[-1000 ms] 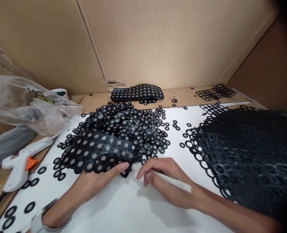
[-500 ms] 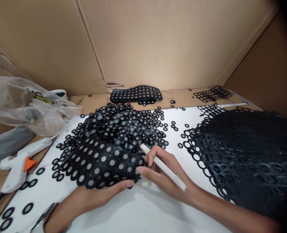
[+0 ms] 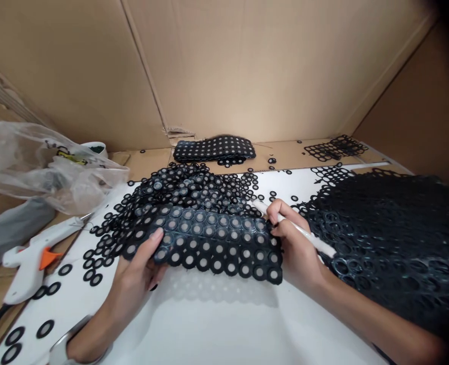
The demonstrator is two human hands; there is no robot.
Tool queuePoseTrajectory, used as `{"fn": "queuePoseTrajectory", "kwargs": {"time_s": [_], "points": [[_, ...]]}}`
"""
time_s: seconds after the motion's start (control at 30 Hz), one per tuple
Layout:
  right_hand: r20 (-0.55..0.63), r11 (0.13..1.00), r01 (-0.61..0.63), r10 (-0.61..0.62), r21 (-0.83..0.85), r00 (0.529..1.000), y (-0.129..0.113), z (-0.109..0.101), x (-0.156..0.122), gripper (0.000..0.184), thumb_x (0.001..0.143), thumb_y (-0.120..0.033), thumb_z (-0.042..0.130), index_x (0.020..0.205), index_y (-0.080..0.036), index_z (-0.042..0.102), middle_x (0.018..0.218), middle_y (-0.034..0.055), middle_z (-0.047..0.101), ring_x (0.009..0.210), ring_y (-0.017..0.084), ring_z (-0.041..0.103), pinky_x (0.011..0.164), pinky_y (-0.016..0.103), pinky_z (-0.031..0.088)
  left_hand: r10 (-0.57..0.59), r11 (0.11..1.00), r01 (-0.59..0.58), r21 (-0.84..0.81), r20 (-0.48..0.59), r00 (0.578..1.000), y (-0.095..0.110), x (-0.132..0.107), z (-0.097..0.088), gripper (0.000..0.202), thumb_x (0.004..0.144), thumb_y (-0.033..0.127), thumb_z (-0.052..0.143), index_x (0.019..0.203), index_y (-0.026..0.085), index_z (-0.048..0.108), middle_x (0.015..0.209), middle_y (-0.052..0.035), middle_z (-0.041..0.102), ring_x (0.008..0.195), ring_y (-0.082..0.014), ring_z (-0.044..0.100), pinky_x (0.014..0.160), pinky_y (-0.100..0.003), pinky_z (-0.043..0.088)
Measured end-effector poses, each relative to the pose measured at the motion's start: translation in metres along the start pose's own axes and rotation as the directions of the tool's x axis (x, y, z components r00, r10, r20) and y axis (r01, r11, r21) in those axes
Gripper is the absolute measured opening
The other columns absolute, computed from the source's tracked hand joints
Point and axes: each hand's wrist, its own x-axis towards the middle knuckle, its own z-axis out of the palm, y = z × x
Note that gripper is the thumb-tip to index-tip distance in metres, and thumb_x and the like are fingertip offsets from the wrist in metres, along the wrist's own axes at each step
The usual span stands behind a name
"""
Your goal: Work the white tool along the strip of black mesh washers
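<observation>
A black strip of joined discs with pale grey centres point(image 3: 219, 249) stretches between both hands above the white board. My left hand point(image 3: 135, 279) grips its left part, thumb on top and fingers underneath. At the strip's right end, my right hand point(image 3: 295, 238) pinches the edge. That same hand also holds a white pen-like stick point(image 3: 304, 233), slanting across the fingers. Behind the strip lies a heap of loose black discs with pale centres point(image 3: 186, 185), partly hidden by it.
A white glue gun point(image 3: 30, 258) with an orange trigger lies at left, near a clear plastic bag point(image 3: 57, 167). Black perforated ring sheets point(image 3: 384, 233) pile up on the right. A folded dotted strip point(image 3: 213, 148) rests at the back, before the cardboard wall point(image 3: 247, 66).
The strip has been spread out to the right and now lies flatter between the hands. My right hand moved right and up with the white stick; my left thumb is now on top of the strip.
</observation>
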Motion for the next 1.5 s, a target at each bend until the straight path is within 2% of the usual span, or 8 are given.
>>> {"fn": "queuePoseTrajectory", "kwargs": {"time_s": [0.13,0.3,0.47,0.63,0.87,0.97,1.1,1.5], "points": [[-0.109,0.998,0.053,-0.057,-0.041,0.992,-0.011,-0.013,0.015,0.013,0.081,-0.023,0.058,0.085,-0.027,0.046,0.083,0.0003,0.042,0.079,0.024,0.042,0.069,0.036,0.035,-0.055,0.989,0.045,-0.139,-0.070,0.996,0.004,0.003,0.003,0.060,0.086,0.073,0.080,0.075,0.026,0.044,0.050,0.0104,0.039,0.034,-0.0076,0.038,0.032,-0.019,0.028],[-0.155,0.992,0.075,-0.090,-0.101,0.984,-0.027,-0.029,0.033,0.016,0.078,-0.028,0.060,0.080,-0.027,0.045,0.086,0.0021,0.040,0.083,0.027,0.042,0.075,0.039,0.037,-0.044,0.991,0.040,-0.126,-0.024,0.999,0.001,0.002,0.000,0.054,0.083,0.064,0.094,0.112,0.028,0.068,0.066,0.0117,0.058,0.032,-0.0051,0.040,0.029,-0.016,0.027],[-0.094,0.995,0.041,-0.049,-0.093,0.994,-0.037,-0.035,0.040,0.017,0.077,-0.030,0.062,0.080,-0.027,0.046,0.086,0.0029,0.042,0.081,0.027,0.045,0.075,0.040,0.040,-0.008,0.997,0.011,-0.070,0.038,0.999,-0.004,0.001,-0.005,0.048,0.087,0.062,0.095,0.113,0.031,0.068,0.053,0.0146,0.041,0.032,-0.0062,0.038,0.032,-0.014,0.031],[0.013,1.000,-0.023,0.023,0.000,1.000,-0.044,-0.035,0.037,0.024,0.074,-0.028,0.061,0.089,-0.030,0.043,0.079,-0.0009,0.042,0.066,0.023,0.044,0.063,0.037,0.037,0.009,0.997,-0.023,0.076,0.183,0.983,-0.002,0.000,-0.007,0.087,0.089,0.063,0.091,0.166,0.039,0.056,0.053,0.0117,0.050,0.038,-0.0119,0.048,0.036,-0.018,0.042],[0.231,0.995,-0.072,0.087,-0.071,0.969,-0.055,-0.041,0.039,0.022,0.074,-0.029,0.062,0.090,-0.029,0.047,0.087,0.0030,0.074,0.062,0.021,0.060,0.057,0.033,0.038,0.008,0.976,-0.097,0.194,0.416,0.909,-0.002,-0.004,-0.007,0.065,0.098,0.063,0.082,0.156,0.039,0.066,0.112,-0.0031,0.087,0.095,-0.0234,0.083,0.082,-0.026,0.069],[0.342,0.977,-0.093,0.155,-0.190,0.927,-0.056,-0.046,0.040,0.015,0.083,-0.031,0.061,0.088,-0.028,0.047,0.075,0.0001,0.070,0.044,0.015,0.046,0.047,0.031,0.028,0.025,0.960,-0.140,0.244,0.423,0.906,0.000,-0.007,-0.006,0.062,0.099,0.065,0.078,0.154,0.039,0.067,0.112,-0.0029,0.087,0.096,-0.0252,0.083,0.085,-0.030,0.070],[0.335,0.945,0.029,0.087,-0.327,0.938,-0.049,-0.050,0.042,0.017,0.090,-0.032,0.064,0.089,-0.029,0.047,0.072,-0.0036,0.063,0.055,0.017,0.051,0.052,0.031,0.039,0.020,0.968,-0.108,0.225,0.360,0.933,0.005,-0.014,0.001,0.062,0.098,0.065,0.076,0.154,0.039,0.065,0.110,-0.0021,0.087,0.098,-0.0247,0.082,0.088,-0.030,0.070],[0.256,0.587,0.338,-0.221,-0.735,0.941,-0.045,-0.040,0.034,0.033,0.106,-0.041,0.069,0.081,-0.026,0.052,0.064,-0.0048,0.055,0.055,0.017,0.047,0.063,0.031,0.032,0.025,0.970,-0.075,0.231,0.212,0.977,-0.010,-0.003,0.001,0.074,0.101,0.080,0.066,0.155,0.031,0.060,0.067,0.0102,0.037,0.062,-0.0125,0.037,0.058,-0.020,0.029]]}}
